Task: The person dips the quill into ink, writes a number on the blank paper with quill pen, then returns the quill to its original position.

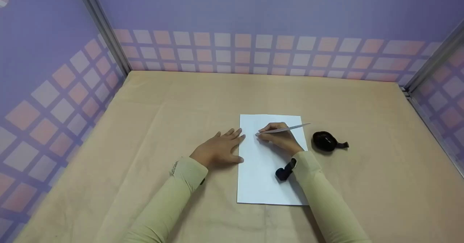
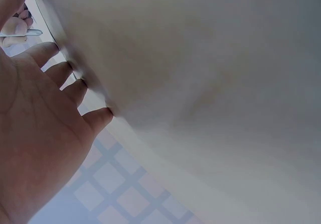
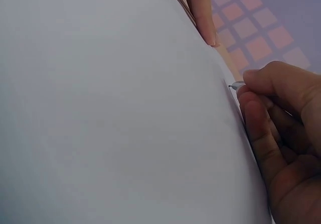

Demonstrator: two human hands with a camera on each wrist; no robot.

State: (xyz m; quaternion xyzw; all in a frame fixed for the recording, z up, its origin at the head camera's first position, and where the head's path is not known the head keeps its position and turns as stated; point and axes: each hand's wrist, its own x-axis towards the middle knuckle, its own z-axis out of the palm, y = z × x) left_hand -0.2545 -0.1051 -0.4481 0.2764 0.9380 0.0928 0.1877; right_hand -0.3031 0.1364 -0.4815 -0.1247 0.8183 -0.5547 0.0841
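Note:
A sheet of white paper (image 1: 259, 185) lies upright on the table in the head view. My right hand (image 1: 281, 138) pinches a slim, pale pen (image 1: 295, 127) between thumb and fingers over the upper part of the sheet. In the right wrist view the dark pen tip (image 3: 230, 86) is right at the paper surface. My left hand (image 1: 221, 148) lies with spread fingers at the sheet's left edge, and its fingertips (image 2: 104, 114) rest on the tabletop and that edge. No writing shows on the paper.
A small glossy black round object (image 1: 324, 141) with a short stem stands to the right of the paper. Beige cloth (image 1: 174, 101) covers the table. Purple walls with pink and white squares (image 1: 243, 40) enclose the back and sides.

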